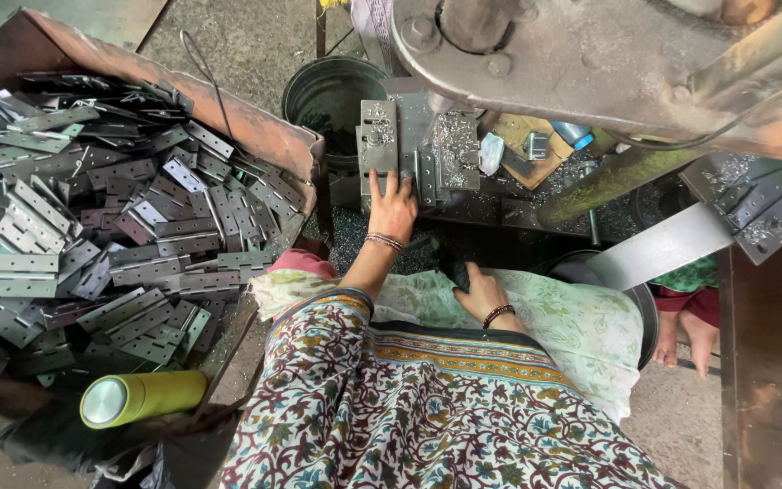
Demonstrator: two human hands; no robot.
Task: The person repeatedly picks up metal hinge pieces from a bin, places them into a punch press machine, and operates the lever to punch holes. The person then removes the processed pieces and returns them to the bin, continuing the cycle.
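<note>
Hinges, flat grey stamped-metal plates with punched holes, are lying heaped in a rusty tray at far left, with a yellow-green cylindrical flask resting below them. Just right, the left hand is reaching forward, fingers spread open and pressing on a hinge plate sitting on the press bed among glittering metal shavings. The right hand is resting loosely curled, holding nothing, on pale floral cloth over the lap.
</note>
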